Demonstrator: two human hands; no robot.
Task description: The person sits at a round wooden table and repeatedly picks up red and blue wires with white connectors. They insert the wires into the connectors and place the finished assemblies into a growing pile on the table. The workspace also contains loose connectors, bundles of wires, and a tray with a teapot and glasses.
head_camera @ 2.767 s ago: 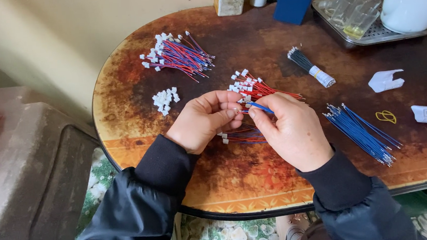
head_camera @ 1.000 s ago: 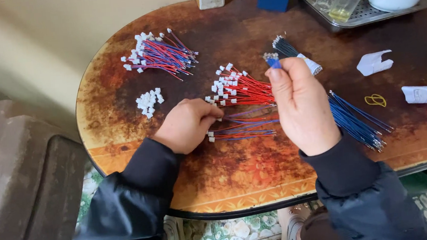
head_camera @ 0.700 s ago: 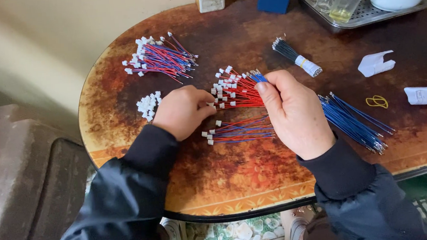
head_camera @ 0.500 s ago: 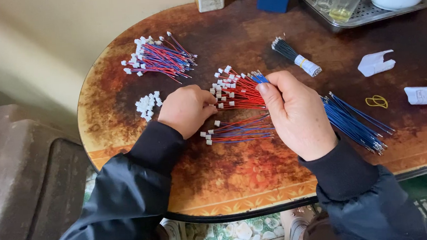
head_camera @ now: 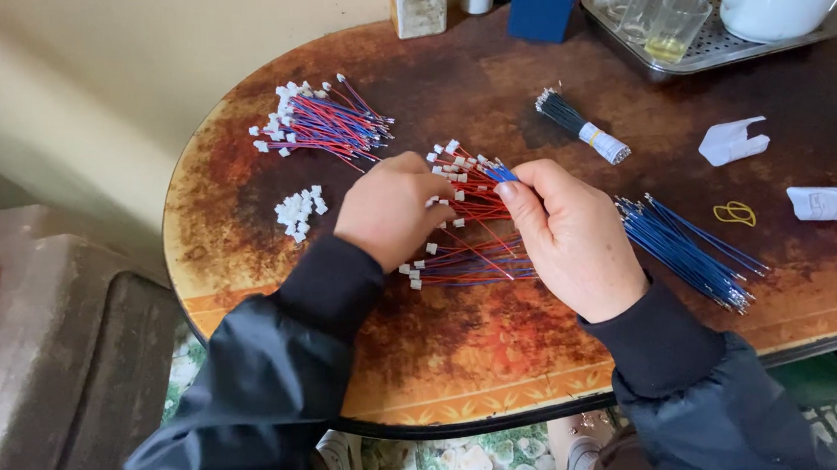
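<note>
My left hand (head_camera: 389, 208) rests on a heap of red wires with white connectors (head_camera: 463, 168) in the middle of the round brown table (head_camera: 486, 358), its fingers curled into the heap. My right hand (head_camera: 571, 234) pinches a thin blue wire (head_camera: 501, 173) between thumb and forefinger, the tip just above that heap. Under both hands lies a small bundle of red-and-blue wires with white plugs (head_camera: 460, 266). What the left fingers grip is hidden.
A bigger bundle of finished red-and-blue wires (head_camera: 322, 124) and loose white connectors (head_camera: 299, 209) lie left. Loose blue wires (head_camera: 694, 245), a yellow rubber band (head_camera: 734, 212), a tied black wire bundle (head_camera: 578, 126), white scraps, a metal tray (head_camera: 710, 48) with glasses and a white teapot sit right and behind.
My right hand, raised near the black bundle a second ago, has come down and left with the blue wire to the red heap. My left hand has slid up onto that heap.
</note>
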